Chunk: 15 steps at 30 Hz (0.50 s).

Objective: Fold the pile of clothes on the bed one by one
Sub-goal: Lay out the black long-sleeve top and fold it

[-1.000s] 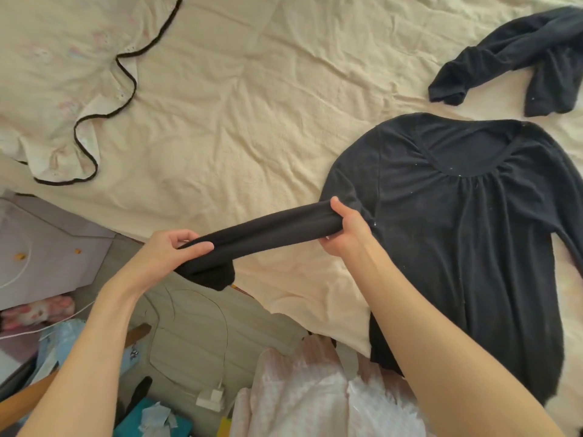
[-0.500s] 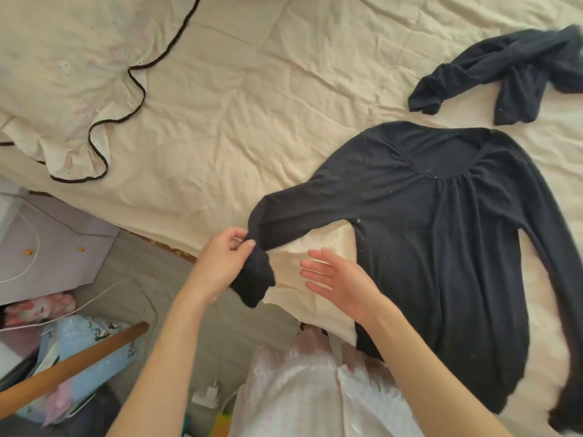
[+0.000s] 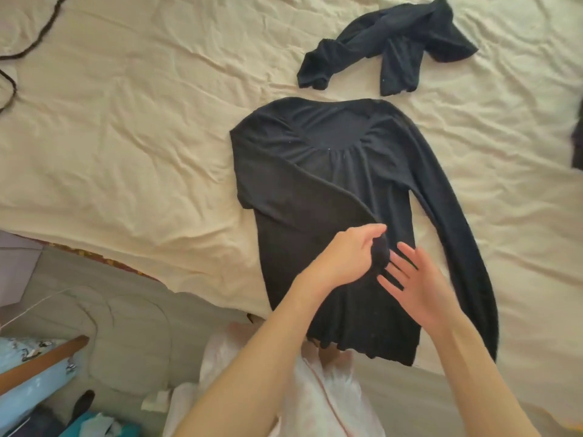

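Nearest the viewer, pale pink clothing [image 3: 315, 402] on the person's body fills the lower edge, with both bare forearms reaching forward over it. To the left, beside the bed, lie a wooden rail [image 3: 41, 361] and light blue fabric [image 3: 28, 383]. The left hand [image 3: 344, 263] pinches the cuff of the folded-in sleeve [image 3: 315, 209] between thumb and curled fingers, holding it over the lower middle of the black long-sleeved top [image 3: 340, 184]. The right hand [image 3: 413, 285] is spread, fingers straight and apart, palm facing the cuff, just beside the left hand and above the garment's body. The top lies flat, neckline away from the viewer, on the cream bed sheet [image 3: 142, 137]; its other sleeve [image 3: 457, 234] extends straight down the right side. Beyond the neckline, apart from the top, a second dark garment [image 3: 391, 45] lies crumpled. At far left, a black-trimmed edge [image 3: 12, 86] curves across the sheet.
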Each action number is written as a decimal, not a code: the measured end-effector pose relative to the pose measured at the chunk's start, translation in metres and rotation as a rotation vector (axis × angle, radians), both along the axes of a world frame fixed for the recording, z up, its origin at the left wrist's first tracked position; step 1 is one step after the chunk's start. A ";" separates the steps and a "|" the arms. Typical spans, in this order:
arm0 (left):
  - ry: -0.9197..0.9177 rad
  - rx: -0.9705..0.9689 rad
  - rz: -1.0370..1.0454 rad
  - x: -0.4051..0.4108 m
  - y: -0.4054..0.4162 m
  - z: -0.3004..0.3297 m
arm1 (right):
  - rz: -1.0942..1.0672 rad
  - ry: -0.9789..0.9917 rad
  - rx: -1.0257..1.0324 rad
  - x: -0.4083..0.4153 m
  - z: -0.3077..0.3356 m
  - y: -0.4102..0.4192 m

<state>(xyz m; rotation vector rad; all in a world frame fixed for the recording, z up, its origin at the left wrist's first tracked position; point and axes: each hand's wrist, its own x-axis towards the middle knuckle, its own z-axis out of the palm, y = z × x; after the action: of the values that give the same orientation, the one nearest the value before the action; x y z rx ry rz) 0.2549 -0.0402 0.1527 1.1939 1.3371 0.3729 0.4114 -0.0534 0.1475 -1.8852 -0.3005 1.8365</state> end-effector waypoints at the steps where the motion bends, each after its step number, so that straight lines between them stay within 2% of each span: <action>1: 0.014 -0.017 0.018 0.011 -0.005 -0.010 | 0.004 -0.051 -0.034 0.013 -0.008 0.000; 4: 0.114 -0.071 0.136 0.022 -0.033 -0.041 | 0.094 -0.225 -0.110 0.037 -0.034 0.001; 6: 0.209 -0.136 0.235 0.020 -0.055 -0.060 | 0.214 -0.327 -0.073 0.045 -0.049 0.003; 10: 0.335 -0.246 0.463 0.021 -0.077 -0.087 | 0.446 -0.392 0.110 0.041 -0.074 0.014; 15: 0.343 -0.249 0.510 0.053 -0.060 -0.109 | 0.706 -0.577 0.383 0.019 -0.095 0.028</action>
<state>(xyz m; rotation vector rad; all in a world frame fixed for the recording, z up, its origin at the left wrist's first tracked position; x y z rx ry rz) 0.3076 -0.1004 0.0437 0.7165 1.9314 0.3568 0.4300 -0.0257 0.0524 -2.1244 -1.5571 1.3832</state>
